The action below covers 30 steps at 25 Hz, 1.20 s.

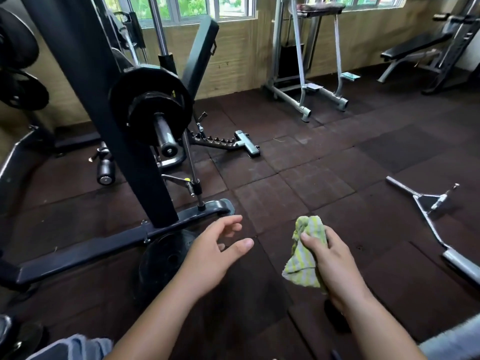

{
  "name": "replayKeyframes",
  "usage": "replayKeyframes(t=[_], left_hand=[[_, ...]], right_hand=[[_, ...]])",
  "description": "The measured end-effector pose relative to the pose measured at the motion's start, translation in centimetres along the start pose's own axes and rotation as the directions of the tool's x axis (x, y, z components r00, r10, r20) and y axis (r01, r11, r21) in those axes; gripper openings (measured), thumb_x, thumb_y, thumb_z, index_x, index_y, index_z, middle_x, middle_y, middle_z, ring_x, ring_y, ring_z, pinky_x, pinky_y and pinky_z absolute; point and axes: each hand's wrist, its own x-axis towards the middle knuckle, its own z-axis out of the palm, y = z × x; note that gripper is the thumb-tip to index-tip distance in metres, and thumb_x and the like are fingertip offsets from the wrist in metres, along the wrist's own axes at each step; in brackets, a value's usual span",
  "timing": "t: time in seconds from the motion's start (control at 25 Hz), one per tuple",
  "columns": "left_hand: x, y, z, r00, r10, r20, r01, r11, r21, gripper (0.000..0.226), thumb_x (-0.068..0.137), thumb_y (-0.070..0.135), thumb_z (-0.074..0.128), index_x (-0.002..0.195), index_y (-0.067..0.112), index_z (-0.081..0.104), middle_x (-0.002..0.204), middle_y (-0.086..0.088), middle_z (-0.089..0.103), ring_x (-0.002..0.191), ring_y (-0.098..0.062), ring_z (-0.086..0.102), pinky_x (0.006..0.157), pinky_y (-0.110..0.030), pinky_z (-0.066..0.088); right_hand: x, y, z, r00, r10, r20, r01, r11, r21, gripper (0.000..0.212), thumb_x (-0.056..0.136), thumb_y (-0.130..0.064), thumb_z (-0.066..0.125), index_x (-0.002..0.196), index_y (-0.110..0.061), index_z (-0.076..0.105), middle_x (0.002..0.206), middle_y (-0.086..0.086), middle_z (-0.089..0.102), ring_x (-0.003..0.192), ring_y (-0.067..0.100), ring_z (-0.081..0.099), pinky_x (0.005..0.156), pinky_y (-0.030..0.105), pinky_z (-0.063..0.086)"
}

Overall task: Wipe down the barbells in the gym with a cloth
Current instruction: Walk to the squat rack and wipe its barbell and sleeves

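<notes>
Cloth [306, 258], crumpled, green-striped, in right hand [337, 266]

Cloth [304, 265] partly hidden behind the right hand [336, 266]

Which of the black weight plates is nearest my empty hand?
The plate down on the floor by the rack's base rail, just beside your left hand. The others sit higher: one loaded on the barbell, stored plates hung at far left.

The floor [298, 178] is covered with dark rubber tiles. Windows [197, 6] are set above a tan wall [241, 55], where a grey machine [301, 74] and a black bench [415, 44] are placed.
</notes>
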Motion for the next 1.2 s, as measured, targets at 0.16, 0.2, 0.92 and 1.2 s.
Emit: replayKeyframes(t=[0.16,0.2,0.92,1.2], left_hand=[[8.8,2.1,2.2,1.0,-0.012,0.003,0.012,1.0,-0.001,0.051,0.072,0.05,0.074,0.121,0.046,0.061,0.117,0.02,0.067,0.113,0.003,0.06,0.102,-0.041,0.05],[11.1,2.4,2.7,1.0,-0.017,0.001,0.017,1.0,-0.008,0.051,0.071,0.051,0.074,0.121,0.046,0.062,0.116,0.02,0.068,0.113,0.003,0.06,0.102,-0.042,0.049],[51.9,2.4,1.9,0.998,-0.06,-0.008,0.058,0.983,-0.173,0.05,0.071,0.053,0.074,0.118,0.043,0.063,0.115,0.017,0.069,0.111,0.001,0.062,0.099,-0.04,0.052],[64.7,1.7,1.7,0.986,-0.127,-0.111,0.101,0.971,-0.215,0.053,0.066,0.054,0.074,0.117,0.04,0.065,0.115,0.011,0.071,0.109,-0.001,0.065,0.098,-0.039,0.053]], right_hand=[[8.7,-3.7,-1.5,0.998,-0.058,0.025,0.06,0.996,-0.063,0.013,0.094,-0.033,0.068,0.107,-0.032,0.07,0.102,-0.002,0.077,0.095,0.018,0.075,0.09,0.051,0.061],[10.9,-4.6,-1.8,0.997,-0.068,0.022,0.07,0.995,-0.072,0.013,0.094,-0.033,0.068,0.107,-0.032,0.07,0.103,-0.002,0.077,0.096,0.018,0.075,0.092,0.052,0.06],[48.9,-14.4,2.2,0.998,-0.023,0.052,0.03,0.992,-0.119,0.014,0.094,-0.033,0.069,0.108,-0.03,0.072,0.104,0.005,0.078,0.098,0.03,0.075,0.089,0.061,0.06],[65.1,-16.7,5.2,0.99,-0.013,0.138,0.033,0.989,-0.145,0.012,0.094,-0.029,0.069,0.105,-0.03,0.072,0.1,0.006,0.078,0.096,0.031,0.075,0.087,0.059,0.061]])
